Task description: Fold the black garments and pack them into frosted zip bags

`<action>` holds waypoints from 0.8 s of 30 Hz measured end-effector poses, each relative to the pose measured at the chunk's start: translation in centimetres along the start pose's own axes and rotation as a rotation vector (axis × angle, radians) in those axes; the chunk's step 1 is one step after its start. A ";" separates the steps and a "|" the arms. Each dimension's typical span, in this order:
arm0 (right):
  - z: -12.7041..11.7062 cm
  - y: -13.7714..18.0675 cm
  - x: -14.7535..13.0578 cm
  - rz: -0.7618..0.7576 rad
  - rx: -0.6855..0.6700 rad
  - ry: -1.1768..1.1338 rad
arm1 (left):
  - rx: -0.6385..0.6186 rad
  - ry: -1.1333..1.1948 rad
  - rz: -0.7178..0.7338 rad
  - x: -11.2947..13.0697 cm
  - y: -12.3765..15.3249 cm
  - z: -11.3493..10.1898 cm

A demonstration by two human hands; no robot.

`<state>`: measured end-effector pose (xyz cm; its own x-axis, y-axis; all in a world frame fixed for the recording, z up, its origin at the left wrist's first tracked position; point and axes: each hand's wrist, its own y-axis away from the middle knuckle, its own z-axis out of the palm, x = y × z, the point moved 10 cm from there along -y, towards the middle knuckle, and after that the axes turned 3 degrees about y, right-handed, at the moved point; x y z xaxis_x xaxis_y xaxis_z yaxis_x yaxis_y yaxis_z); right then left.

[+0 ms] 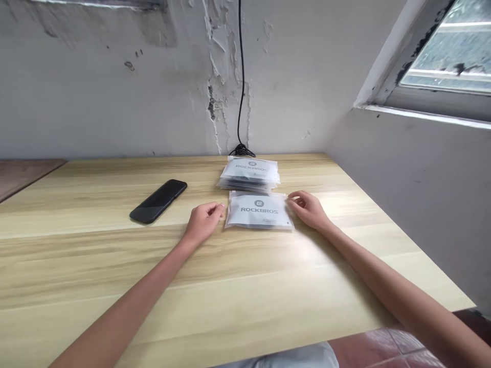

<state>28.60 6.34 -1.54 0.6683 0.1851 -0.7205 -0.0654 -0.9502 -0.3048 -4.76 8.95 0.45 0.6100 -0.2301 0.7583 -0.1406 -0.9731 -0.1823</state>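
Note:
A frosted zip bag [261, 217] printed ROCKBROS lies flat on the table, with something dark faintly showing through it. Beside its left edge rests my left hand [205, 221], fingers curled in and thumb against them, with nothing seen in it. My right hand [310, 208] is at the bag's upper right corner, loosely bent, with a gap between thumb and fingers. Its fingertips are at or just touching the bag's edge; I cannot tell which. Directly behind lies a stack of similar bags [251, 171], the top one also marked ROCKBROS.
A black phone [158, 201] lies left of my left hand on the wooden table [153, 281]. A black cable [242, 76] hangs down the peeling wall and bunches behind the stack. The right wall has a window [452, 51].

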 end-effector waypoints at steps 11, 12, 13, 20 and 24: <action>1.5 -4.0 0.5 0.054 -0.056 0.247 | 0.436 0.104 0.111 1.7 -7.6 -4.3; 1.5 -4.0 0.6 0.053 -0.065 0.244 | 0.478 0.111 0.134 1.7 -7.6 -4.3; 1.5 -4.0 0.7 0.050 -0.072 0.232 | 0.505 0.112 0.153 1.6 -7.6 -4.2; 1.1 -3.3 0.8 0.039 -0.095 0.167 | 0.367 0.250 0.028 -2.3 -7.9 -2.2; 1.2 -3.2 0.7 0.026 -0.099 0.183 | 0.270 0.253 0.021 -2.6 -8.6 -1.3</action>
<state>28.36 9.82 -1.82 0.7911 0.1199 -0.5998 -0.0176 -0.9757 -0.2182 -6.18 17.94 0.90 0.3923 -0.2769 0.8772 0.0805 -0.9396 -0.3326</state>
